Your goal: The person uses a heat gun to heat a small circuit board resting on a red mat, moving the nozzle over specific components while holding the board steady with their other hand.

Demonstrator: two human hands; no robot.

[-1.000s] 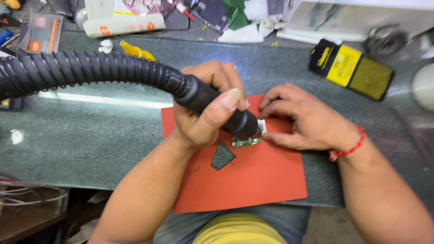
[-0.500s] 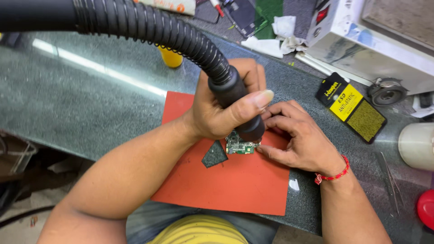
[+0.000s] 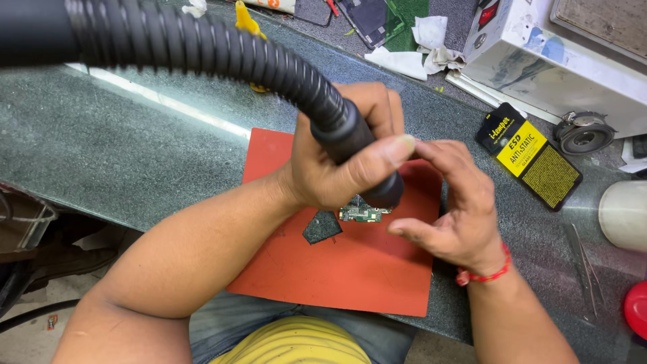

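Directly beneath the black ribbed-hose nozzle [image 3: 364, 152] gripped in the left hand [image 3: 344, 162], a small green circuit board [image 3: 364, 214] lies on the orange-red mat [image 3: 350, 269]; the right hand [image 3: 455, 209] hovers beside it, empty and loosely curled, equally close.

We are seeing one flat rectangular package [image 3: 529, 156], black with a yellow label panel, lying tilted on the grey counter [image 3: 135, 162], just beside the white machine [image 3: 559, 61] and right of the red mat [image 3: 364, 269].
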